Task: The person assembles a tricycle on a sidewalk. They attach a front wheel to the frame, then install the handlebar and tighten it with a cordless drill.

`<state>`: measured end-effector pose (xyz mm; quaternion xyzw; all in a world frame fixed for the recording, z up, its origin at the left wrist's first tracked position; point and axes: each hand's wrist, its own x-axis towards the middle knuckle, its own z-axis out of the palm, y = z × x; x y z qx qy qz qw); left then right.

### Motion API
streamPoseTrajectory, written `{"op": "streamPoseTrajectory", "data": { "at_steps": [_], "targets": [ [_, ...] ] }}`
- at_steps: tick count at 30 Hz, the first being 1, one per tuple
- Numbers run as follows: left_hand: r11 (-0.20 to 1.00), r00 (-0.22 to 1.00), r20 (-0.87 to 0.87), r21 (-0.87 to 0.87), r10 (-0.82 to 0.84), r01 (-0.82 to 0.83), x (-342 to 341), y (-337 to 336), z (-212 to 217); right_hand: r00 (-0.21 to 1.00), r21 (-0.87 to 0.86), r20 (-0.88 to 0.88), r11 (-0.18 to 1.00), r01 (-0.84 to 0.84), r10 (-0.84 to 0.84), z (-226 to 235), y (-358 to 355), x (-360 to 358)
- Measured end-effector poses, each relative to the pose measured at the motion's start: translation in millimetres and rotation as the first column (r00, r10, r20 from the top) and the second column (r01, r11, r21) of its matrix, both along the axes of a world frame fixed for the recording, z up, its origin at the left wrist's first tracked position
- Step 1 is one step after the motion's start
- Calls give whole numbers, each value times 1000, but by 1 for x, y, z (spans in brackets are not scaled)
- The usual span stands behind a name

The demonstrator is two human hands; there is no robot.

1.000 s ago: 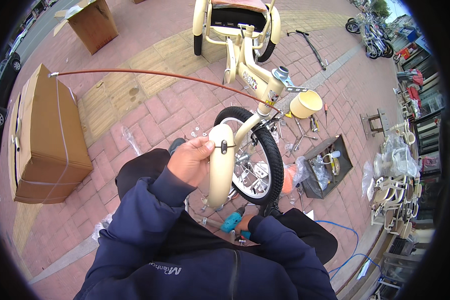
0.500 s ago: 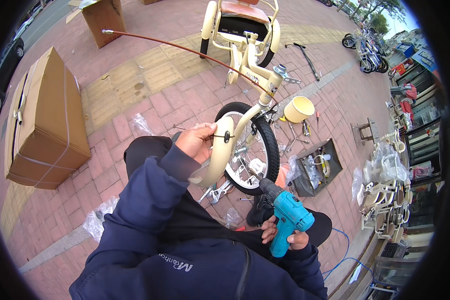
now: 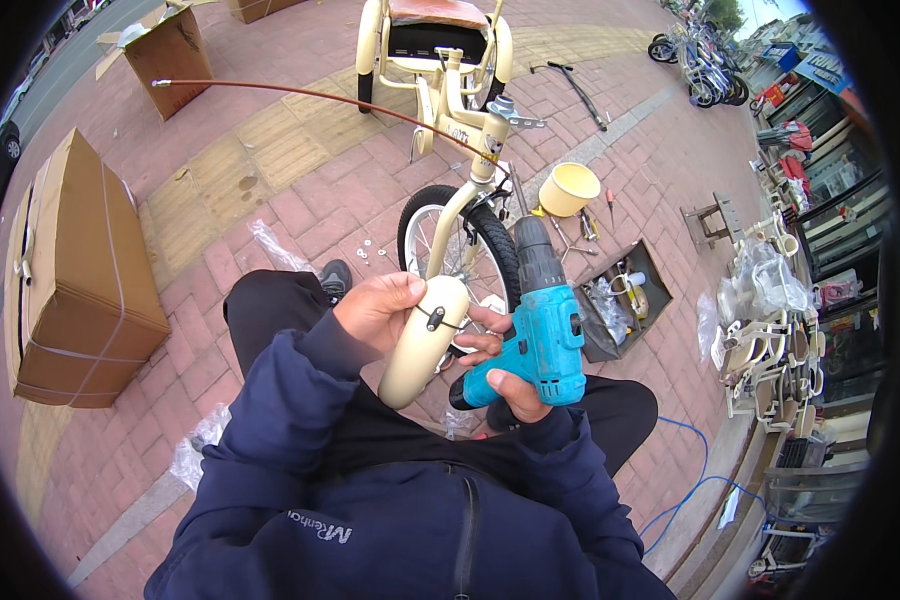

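Between finger and thumb my left hand (image 3: pixel 378 308) grips a cream mudguard (image 3: pixel 416 355), which carries a small black bracket (image 3: pixel 435 318) with a thin dark rod across it. A teal and black cordless drill (image 3: pixel 552 340) rests in my right hand (image 3: pixel 515 388), its chuck pointing away from me. Some fingers of that hand reach past the drill toward the mudguard's right edge; whether they touch it I cannot tell. Just beyond stands the front wheel (image 3: pixel 498 243) of a cream tricycle (image 3: pixel 470 190), partly hidden by mudguard and drill. A red-brown cable (image 3: pixel 300 92) arches from its front.
A large cardboard box (image 3: pixel 90 300) is at the left, with another box (image 3: pixel 170 60) farther back. To the right are a yellow tub (image 3: pixel 570 188), a dark toolbox (image 3: pixel 657 318), and a small stool (image 3: pixel 712 220). Cream parts in plastic (image 3: pixel 765 340) line the right side; a blue hose (image 3: pixel 705 450) lies there.
My right hand has lifted the drill up and inward, beside the mudguard, and turned it to point away. My left hand has drawn the mudguard slightly nearer, away from the wheel. The view has shifted.
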<state>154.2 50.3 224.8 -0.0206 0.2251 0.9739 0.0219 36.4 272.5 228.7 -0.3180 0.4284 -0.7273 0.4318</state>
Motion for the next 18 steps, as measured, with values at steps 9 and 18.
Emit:
{"op": "streamPoseTrajectory", "data": {
  "at_steps": [9,18],
  "targets": [
    [814,823,204,-394,530,-426,0,42,-14,934,67,-38,931,358,-356,-6,-27,12],
    [695,918,102,-686,383,-214,10,57,-23,917,166,-30,902,398,-399,3,-36,4]
  ]
}}
